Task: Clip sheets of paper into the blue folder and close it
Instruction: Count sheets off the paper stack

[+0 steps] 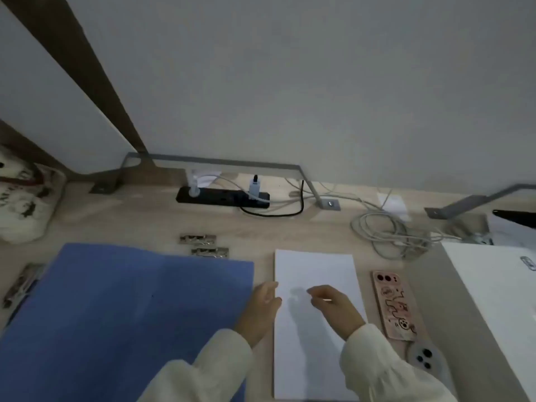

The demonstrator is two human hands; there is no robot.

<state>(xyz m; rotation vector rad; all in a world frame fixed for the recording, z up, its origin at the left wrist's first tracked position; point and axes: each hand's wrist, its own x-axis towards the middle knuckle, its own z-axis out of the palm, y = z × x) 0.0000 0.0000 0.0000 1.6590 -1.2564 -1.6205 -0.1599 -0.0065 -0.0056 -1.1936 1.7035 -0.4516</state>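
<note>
A blue folder (pixel 124 311) lies flat on the desk at the left. To its right lies a stack of white paper (pixel 314 338). My left hand (pixel 261 307) sits between the folder and the paper's left edge, its fingers relaxed and touching that edge. Over the middle of the paper hovers my right hand (pixel 333 306), fingers loosely curled and holding nothing. Two metal clips (pixel 198 239) (pixel 209 252) lie just beyond the folder's far edge. A third clip (pixel 21 282) lies by the folder's left edge.
A pink phone (pixel 396 304) lies right of the paper, a second phone (pixel 425 359) nearer me. A white box (pixel 499 297) fills the right side. A black power strip (pixel 223 196) and coiled cables (pixel 388 233) lie at the back. A patterned bag (pixel 23 198) sits far left.
</note>
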